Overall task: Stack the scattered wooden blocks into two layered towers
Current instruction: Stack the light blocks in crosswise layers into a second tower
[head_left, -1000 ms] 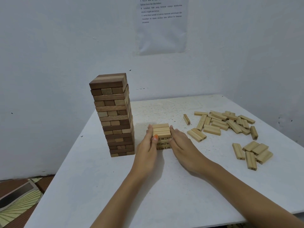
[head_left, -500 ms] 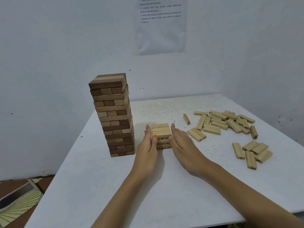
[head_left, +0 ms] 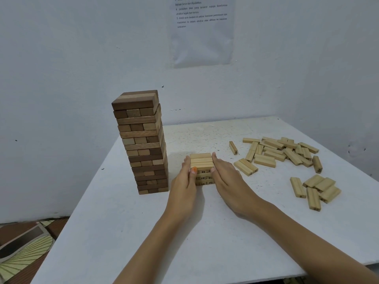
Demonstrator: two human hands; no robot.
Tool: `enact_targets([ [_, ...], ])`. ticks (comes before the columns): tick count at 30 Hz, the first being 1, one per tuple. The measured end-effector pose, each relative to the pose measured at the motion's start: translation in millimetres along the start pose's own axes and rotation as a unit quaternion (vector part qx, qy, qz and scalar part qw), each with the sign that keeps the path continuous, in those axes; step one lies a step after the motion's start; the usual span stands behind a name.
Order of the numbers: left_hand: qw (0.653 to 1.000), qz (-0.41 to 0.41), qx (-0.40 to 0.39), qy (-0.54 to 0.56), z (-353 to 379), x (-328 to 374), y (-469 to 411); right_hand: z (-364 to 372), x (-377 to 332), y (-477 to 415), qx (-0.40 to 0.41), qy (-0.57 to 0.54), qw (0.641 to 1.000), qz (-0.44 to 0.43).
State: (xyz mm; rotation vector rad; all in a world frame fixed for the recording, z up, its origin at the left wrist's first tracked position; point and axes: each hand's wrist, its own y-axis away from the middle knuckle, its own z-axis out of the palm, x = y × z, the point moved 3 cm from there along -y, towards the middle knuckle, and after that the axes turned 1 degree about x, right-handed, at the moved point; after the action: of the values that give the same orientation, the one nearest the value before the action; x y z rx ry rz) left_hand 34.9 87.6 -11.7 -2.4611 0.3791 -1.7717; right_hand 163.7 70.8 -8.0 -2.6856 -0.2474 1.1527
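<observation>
Blocks of pale wood form a short tower [head_left: 201, 160] near the middle of the white counter [head_left: 143, 232]. The left hand [head_left: 184, 181] lies flat against the left side of this short tower. Its fingers are straight and point away from the person, and its thumb, with an orange nail, touches the front face. The right hand [head_left: 227, 177] lies in the same way against the right side, with fingers straight along the blocks and the thumb at the front corner. The grip of each hand is therefore not closed around anything: the hands only press the stack from both sides. The top layer shows three blocks side by side, and the ends of the lower blocks carry printed numbers. I count about four layers, but the hands hide part of them.

Just to the left stands a tall tower [head_left: 143, 144] of mixed dark and light brown blocks, upright and apart from the left hand. To the right, loose pale blocks lie on the counter. There is a single block [head_left: 233, 147], a pair [head_left: 246, 167] touching each other near the right hand, a larger heap [head_left: 283, 152] farther back, and a small group [head_left: 315, 187] close to the right edge. On the wall [head_left: 82, 58] behind hangs a printed sheet [head_left: 202, 31]. A patterned mat [head_left: 22, 247] shows on the floor at the lower left.
</observation>
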Motion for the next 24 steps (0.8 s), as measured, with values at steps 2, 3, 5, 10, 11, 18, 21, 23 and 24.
enact_targets([
  [2,1.0,0.005,0.0,-0.001,0,0,0,-1,-1,1,-0.002,0.007,1.0,0.003],
  [3,1.0,0.008,-0.001,-0.002,0,-1,0,-1,-2,1,-0.002,0.01,1.0,0.003],
  [5,1.0,0.009,0.0,-0.003,0,-1,0,-1,-2,2,-0.005,0.016,1.0,0.003],
  [10,1.0,0.015,-0.005,-0.008,-1,3,3,1,0,0,0.001,0.026,1.0,-0.006],
  [11,1.0,0.016,-0.005,-0.009,-1,3,3,1,0,0,0.002,0.024,1.0,-0.006],
  [18,1.0,0.015,-0.004,-0.006,-1,5,6,-2,3,-2,0.042,-0.064,0.997,0.005],
  [21,0.998,0.058,0.02,-0.015,-2,11,9,-10,1,0,0.075,-0.116,0.99,0.022],
  [23,0.989,0.119,0.052,-0.068,-1,18,14,-16,-3,2,0.102,-0.109,0.989,0.015],
  [24,0.982,0.153,0.064,-0.093,-1,22,17,-18,-5,3,0.114,-0.111,0.987,0.008],
])
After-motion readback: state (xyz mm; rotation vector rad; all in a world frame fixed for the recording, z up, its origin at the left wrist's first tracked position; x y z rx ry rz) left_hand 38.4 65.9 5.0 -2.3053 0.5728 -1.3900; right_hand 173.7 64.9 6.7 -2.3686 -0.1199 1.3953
